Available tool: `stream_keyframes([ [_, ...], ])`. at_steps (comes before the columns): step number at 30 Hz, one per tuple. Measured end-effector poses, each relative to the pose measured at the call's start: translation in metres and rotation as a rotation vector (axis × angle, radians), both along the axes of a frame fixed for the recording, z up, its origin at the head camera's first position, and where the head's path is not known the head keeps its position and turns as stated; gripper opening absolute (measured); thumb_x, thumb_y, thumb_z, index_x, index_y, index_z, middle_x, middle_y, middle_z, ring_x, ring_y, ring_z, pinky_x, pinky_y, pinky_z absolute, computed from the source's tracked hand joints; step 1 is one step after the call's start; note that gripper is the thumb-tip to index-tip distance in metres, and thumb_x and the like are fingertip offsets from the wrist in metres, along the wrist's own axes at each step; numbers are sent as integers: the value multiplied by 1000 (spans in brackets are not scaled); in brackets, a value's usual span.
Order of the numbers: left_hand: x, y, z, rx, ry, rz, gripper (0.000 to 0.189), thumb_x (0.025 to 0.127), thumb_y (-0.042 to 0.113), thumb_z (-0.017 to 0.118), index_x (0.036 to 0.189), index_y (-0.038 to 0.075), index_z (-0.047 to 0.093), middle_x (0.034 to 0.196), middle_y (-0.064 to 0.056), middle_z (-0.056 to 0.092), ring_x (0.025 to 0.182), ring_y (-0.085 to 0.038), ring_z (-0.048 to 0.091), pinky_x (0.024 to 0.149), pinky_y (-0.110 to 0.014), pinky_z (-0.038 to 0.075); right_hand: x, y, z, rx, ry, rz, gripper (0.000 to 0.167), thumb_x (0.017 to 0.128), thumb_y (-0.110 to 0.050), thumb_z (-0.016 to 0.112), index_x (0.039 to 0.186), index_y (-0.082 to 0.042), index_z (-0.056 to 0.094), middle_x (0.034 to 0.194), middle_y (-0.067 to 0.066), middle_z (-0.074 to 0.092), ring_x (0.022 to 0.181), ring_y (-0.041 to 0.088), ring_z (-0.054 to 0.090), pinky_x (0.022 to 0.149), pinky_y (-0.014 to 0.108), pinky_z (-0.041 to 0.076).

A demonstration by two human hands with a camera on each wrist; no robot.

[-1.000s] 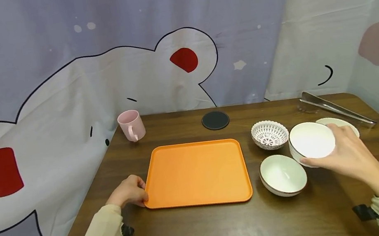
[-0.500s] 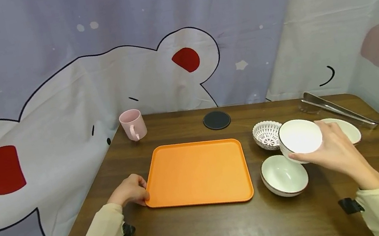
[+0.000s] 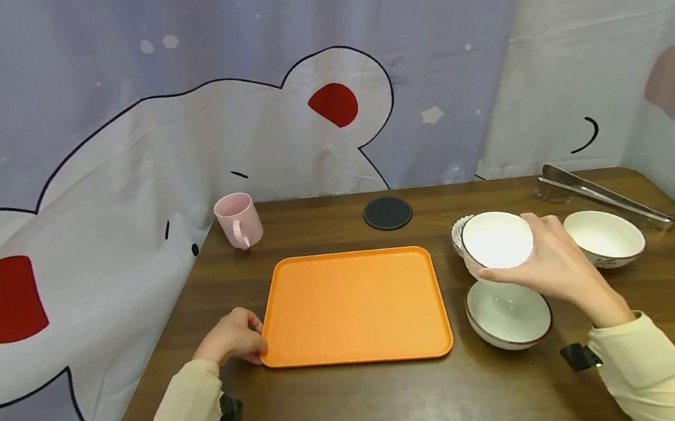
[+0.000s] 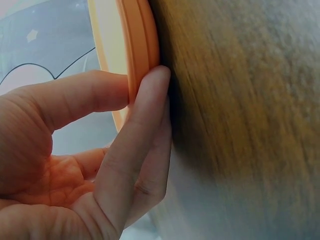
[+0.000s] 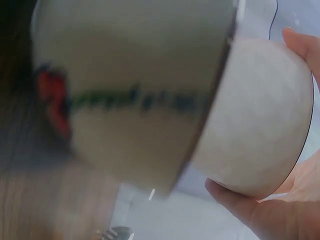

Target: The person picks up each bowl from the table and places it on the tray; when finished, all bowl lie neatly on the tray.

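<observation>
Orange and shallow, a tray (image 3: 354, 308) on the wooden table (image 3: 358, 415) was pinched at its near left corner between thumb and fingers of the left hand (image 3: 234, 338). A white bowl (image 3: 498, 240) was gripped at its sides by the right hand (image 3: 556, 259) and held up right of the tray; a patterned bowl (image 3: 458, 236) was partly hidden behind it. Farther right, an oval bowl (image 3: 606, 235) was seen near metal tongs (image 3: 610, 197).

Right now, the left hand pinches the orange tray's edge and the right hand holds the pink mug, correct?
No: the right hand holds a white bowl, not the pink mug, as the head view shows; the left hand does pinch the edge of the orange tray.
</observation>
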State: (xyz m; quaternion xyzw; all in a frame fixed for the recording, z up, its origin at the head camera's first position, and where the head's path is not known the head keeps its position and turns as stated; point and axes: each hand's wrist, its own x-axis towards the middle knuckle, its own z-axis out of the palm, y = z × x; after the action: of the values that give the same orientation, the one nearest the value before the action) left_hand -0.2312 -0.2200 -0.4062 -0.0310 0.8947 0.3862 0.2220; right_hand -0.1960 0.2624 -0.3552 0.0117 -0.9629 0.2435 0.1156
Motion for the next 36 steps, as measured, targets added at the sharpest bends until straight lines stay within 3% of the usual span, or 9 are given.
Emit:
stream_keyframes([
  [18, -3, 3, 2, 12, -8, -5, 26, 72, -10, 68, 91, -5, 51, 84, -16, 55, 60, -17, 63, 60, -31, 61, -15, -39, -1, -71, 26, 42, 108, 55, -73, 79, 130, -2, 48, 118, 22, 49, 107, 33, 49, 81, 51, 51],
  [26, -3, 3, 2, 13, -14, -2, 27, 72, -10, 68, 92, -5, 51, 85, -16, 56, 60, -17, 64, 60, -31, 61, -17, -51, 1, -88, 9, 82, 109, 56, -68, 82, 134, 0, 47, 123, 22, 49, 111, 35, 47, 87, 55, 49],
  [36, -2, 0, -1, 18, -19, 3, 26, 72, -10, 69, 91, -5, 52, 84, -16, 57, 60, -17, 64, 60, -31, 61, -20, -78, 6, -95, 17, 113, 109, 54, -64, 85, 132, 2, 46, 121, 23, 51, 110, 35, 49, 86, 53, 50],
])
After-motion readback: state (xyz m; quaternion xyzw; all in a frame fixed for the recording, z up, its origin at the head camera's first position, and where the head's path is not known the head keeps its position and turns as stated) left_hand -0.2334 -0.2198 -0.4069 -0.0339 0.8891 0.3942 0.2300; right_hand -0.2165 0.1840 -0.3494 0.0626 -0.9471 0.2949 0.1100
